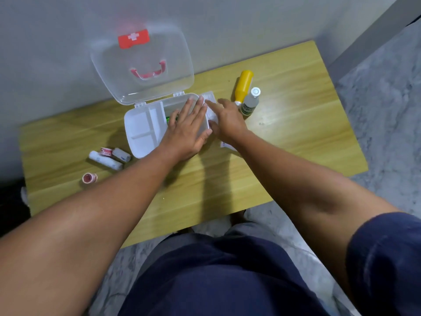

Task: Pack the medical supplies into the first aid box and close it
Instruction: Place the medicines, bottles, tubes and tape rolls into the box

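Note:
The white first aid box (139,131) stands open on the wooden table (284,137), its clear lid (141,65) with red latch and handle leaning back against the wall. My left hand (189,126) lies flat, fingers spread, over the box's right compartment, where a bit of green shows. My right hand (227,119) rests beside the box's right edge on white flat packets (210,98); whether it grips them I cannot tell. A yellow bottle (243,84) and a clear bottle (250,102) sit to the right. Two gauze rolls (106,159) and two tape rolls (89,177) lie left of the box.
The table is small and pushed against a grey wall. Its front edge is close to my legs, and grey marbled floor lies to the right. A dark object (11,208) sits at the table's left end.

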